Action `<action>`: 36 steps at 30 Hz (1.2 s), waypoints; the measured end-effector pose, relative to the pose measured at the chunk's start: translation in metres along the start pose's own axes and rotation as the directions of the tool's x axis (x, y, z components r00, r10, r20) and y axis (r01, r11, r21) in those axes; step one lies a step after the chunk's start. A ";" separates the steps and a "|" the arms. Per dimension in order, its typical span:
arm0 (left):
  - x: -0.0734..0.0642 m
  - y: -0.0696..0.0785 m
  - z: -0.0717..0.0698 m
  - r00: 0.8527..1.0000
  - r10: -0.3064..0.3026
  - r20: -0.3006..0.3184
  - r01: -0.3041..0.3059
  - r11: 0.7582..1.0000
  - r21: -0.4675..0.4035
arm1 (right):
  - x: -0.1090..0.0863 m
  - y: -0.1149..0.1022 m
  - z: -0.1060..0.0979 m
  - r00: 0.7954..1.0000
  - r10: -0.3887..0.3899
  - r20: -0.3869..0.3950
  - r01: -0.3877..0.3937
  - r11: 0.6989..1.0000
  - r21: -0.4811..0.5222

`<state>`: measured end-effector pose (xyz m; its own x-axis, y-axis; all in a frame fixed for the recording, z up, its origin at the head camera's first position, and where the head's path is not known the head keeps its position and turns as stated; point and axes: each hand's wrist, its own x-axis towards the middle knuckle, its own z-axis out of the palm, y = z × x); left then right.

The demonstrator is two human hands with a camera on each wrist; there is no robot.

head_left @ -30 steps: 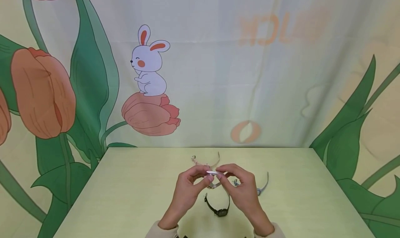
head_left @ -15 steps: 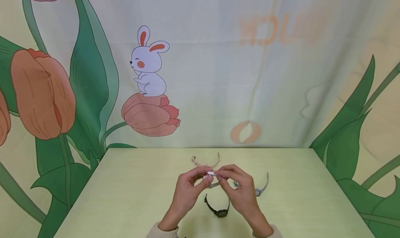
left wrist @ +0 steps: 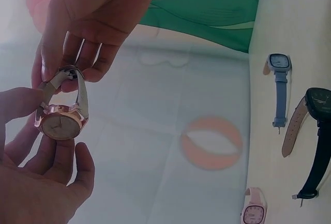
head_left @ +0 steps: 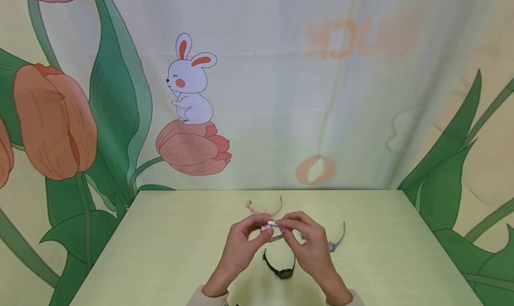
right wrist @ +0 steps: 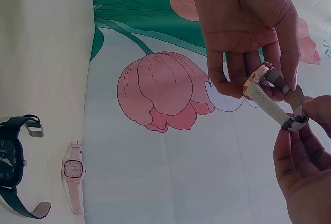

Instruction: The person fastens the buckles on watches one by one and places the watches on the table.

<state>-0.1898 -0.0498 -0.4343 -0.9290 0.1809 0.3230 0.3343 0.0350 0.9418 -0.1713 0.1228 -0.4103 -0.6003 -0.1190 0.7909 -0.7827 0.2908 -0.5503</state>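
A wristwatch with a rose-gold case [left wrist: 61, 123] and a whitish strap [right wrist: 267, 103] is held up between both hands, its strap bent into a loop. My left hand [head_left: 239, 247] grips it at the case, fingers under the round dial and thumb beside it in the left wrist view. At the strap's buckle end, my right hand [head_left: 310, 243] pinches with thumb and fingers, around the metal buckle [right wrist: 295, 124]. The head view shows the watch mostly covered by fingers, above the table.
On the pale table [head_left: 160, 252] lie a black watch [head_left: 285, 274] nearest the body, a blue watch [head_left: 331, 246] to the right and a pink watch [head_left: 257, 210] behind the hands. A printed curtain [head_left: 261, 96] hangs beyond the table's back edge.
Over the last second, the white strap has tilted slightly between the fingers, and my right hand has shifted a little to the left. The watches on the table stay put.
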 end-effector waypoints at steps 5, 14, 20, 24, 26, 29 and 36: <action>-0.001 0.000 0.000 1.000 0.006 -0.013 -0.007 1.000 -0.019 | -0.001 0.000 0.000 1.000 0.005 0.008 -0.005 1.000 -0.006; -0.003 -0.002 0.001 0.999 0.023 -0.028 -0.024 0.998 -0.061 | -0.003 0.000 0.000 1.000 0.028 0.009 -0.027 0.999 -0.016; -0.002 -0.004 0.000 0.997 0.074 -0.018 -0.074 0.996 -0.048 | -0.002 0.001 0.000 1.000 0.014 0.020 -0.014 1.000 -0.019; -0.002 -0.005 -0.002 0.995 0.095 -0.007 -0.095 0.995 -0.044 | -0.002 0.001 0.000 0.999 0.014 0.030 -0.014 1.000 -0.011; -0.002 -0.005 -0.002 0.996 0.085 -0.010 -0.085 0.995 -0.046 | -0.002 0.000 0.000 0.999 0.030 0.037 -0.030 1.000 -0.011; -0.002 -0.004 -0.003 0.998 0.065 -0.024 -0.066 0.996 -0.058 | -0.002 0.001 0.000 0.996 0.077 0.050 -0.078 0.997 0.019; -0.001 -0.003 -0.003 0.999 0.038 -0.036 -0.041 0.995 -0.090 | -0.008 0.018 0.002 0.987 0.153 0.041 -0.157 0.980 0.126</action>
<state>-0.1906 -0.0531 -0.4369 -0.9209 0.1462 0.3614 0.3563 -0.0606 0.9324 -0.1804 0.1275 -0.4271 -0.7192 -0.1123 0.6857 -0.6932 0.1837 -0.6970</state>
